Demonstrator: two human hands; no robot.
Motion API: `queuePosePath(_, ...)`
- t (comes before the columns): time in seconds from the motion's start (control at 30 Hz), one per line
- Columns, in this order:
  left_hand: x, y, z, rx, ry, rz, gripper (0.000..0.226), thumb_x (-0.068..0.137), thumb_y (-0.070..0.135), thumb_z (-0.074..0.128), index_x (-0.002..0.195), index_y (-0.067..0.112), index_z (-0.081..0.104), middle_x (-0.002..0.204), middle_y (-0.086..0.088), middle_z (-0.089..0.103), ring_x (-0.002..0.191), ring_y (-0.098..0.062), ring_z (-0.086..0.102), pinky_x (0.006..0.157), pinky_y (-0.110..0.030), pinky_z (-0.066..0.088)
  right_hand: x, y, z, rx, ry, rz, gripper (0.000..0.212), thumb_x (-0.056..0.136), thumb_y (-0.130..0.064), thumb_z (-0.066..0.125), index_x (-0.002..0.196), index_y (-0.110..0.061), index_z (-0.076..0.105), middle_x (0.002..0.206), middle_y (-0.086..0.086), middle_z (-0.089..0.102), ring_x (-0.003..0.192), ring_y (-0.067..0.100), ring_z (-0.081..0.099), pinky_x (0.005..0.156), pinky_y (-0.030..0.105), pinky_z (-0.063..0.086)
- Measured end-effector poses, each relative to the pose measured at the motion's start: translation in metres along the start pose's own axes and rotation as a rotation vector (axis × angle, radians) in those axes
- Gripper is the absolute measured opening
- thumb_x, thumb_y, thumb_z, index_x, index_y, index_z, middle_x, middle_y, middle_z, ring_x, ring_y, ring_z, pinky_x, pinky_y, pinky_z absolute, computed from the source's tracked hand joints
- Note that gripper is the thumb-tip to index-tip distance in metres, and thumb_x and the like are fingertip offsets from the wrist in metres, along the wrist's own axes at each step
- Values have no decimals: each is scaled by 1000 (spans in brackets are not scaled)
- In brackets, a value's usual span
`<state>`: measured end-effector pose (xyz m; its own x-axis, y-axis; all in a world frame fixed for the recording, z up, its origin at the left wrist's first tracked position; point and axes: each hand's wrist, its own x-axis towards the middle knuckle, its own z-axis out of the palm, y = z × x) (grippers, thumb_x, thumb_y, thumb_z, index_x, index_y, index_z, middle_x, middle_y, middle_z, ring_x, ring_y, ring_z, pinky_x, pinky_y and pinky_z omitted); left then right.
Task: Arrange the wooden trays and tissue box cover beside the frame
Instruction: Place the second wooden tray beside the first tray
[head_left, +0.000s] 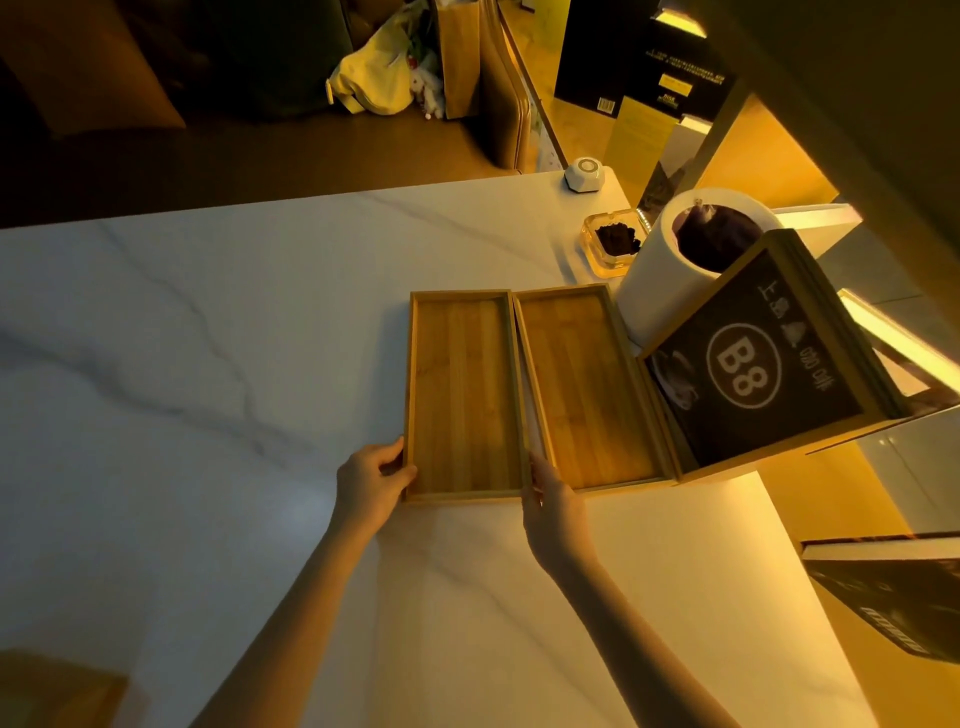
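Two wooden trays are lying side by side on the marble table (208, 338). The left tray (462, 395) is touching the right tray (584, 387), which is sitting against the frame (753, 364) marked "B8". The left hand (371, 480) is gripping the left tray's near-left corner, fingers curled over the rim. The right hand (550, 499) is pinching its near-right corner.

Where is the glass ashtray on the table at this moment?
In the head view, the glass ashtray sits at the table's far right, just left of the white cylinder and beyond the two wooden trays.
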<state>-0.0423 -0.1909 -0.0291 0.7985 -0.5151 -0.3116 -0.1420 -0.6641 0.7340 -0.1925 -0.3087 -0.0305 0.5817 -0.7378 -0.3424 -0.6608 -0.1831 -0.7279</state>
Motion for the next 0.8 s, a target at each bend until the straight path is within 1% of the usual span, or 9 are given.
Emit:
queuePosePath(0.1, -1, -1, 2, 20, 6, 14, 41, 79, 8, 63, 119, 4, 54, 105, -22, 65, 98, -33, 60, 84, -32, 44, -2, -4, 6, -66, 57, 12, 43, 94, -7, 41, 136, -12, 34, 119, 14, 59, 102, 27, 58, 84, 35, 51)
queuePosePath(0.27, -3, 0, 5, 53, 13, 30, 39, 80, 7, 61, 118, 3, 55, 104, -24, 63, 97, -34, 59, 81, -29, 41, -10, -8, 17, -66, 87, 29, 46, 93, -5, 39, 138, -12, 30, 138, 12, 45, 126, 27, 40, 102, 38, 40)
queuePosePath(0.4, -3, -3, 8, 95, -2, 47, 39, 82, 9, 59, 120, 3, 53, 106, -24, 61, 97, -34, 59, 82, -30, 42, -13, -7, 17, -88, 40, -18, 48, 93, -7, 40, 139, -13, 26, 144, 8, 38, 135, 25, 28, 108, 38, 31)
queuePosePath(0.47, -6, -4, 10, 115, -5, 43, 43, 84, 12, 57, 124, 3, 48, 110, -24, 59, 99, -32, 58, 84, -28, 42, -15, -4, 13, -107, 3, -31, 50, 93, -9, 43, 139, -14, 25, 145, 7, 36, 135, 24, 28, 109, 37, 30)
queuePosePath(0.53, -13, -7, 13, 156, 27, 79, 43, 86, 13, 54, 127, 1, 45, 116, -24, 56, 103, -32, 57, 85, -26, 42, -19, 2, 7, -155, 23, -89, 48, 92, -9, 45, 137, -13, 30, 143, 9, 40, 133, 24, 34, 107, 35, 33)
queuePosePath(0.63, -32, -14, 23, 289, 95, 176, 45, 87, 15, 51, 129, 3, 41, 127, -24, 51, 114, -35, 52, 92, -38, 47, -30, 15, 4, -344, 94, -269, 48, 85, -5, 55, 131, -11, 43, 137, 11, 49, 129, 29, 43, 103, 38, 38)
queuePosePath(0.7, -45, -21, 32, 380, 104, 210, 47, 90, 25, 44, 132, 4, 37, 134, -23, 47, 122, -36, 48, 95, -43, 46, -35, 27, 9, -565, 79, -363, 56, 75, -14, 69, 127, -13, 48, 134, 9, 53, 126, 28, 46, 101, 42, 39)
queuePosePath(0.73, -50, -24, 36, 408, 85, 204, 51, 92, 34, 34, 133, 5, 34, 138, -22, 44, 125, -36, 45, 97, -44, 44, -38, 33, 13, -650, 56, -381, 60, 73, -22, 70, 128, -15, 47, 134, 7, 53, 127, 26, 45, 104, 44, 35)
queuePosePath(0.8, -56, -28, 43, 428, 29, 178, 66, 89, 49, 15, 136, 5, 28, 144, -20, 37, 130, -35, 39, 102, -43, 38, -42, 42, 19, -732, 27, -392, 63, 76, -36, 59, 133, -17, 38, 140, 5, 44, 130, 24, 35, 115, 44, 17)
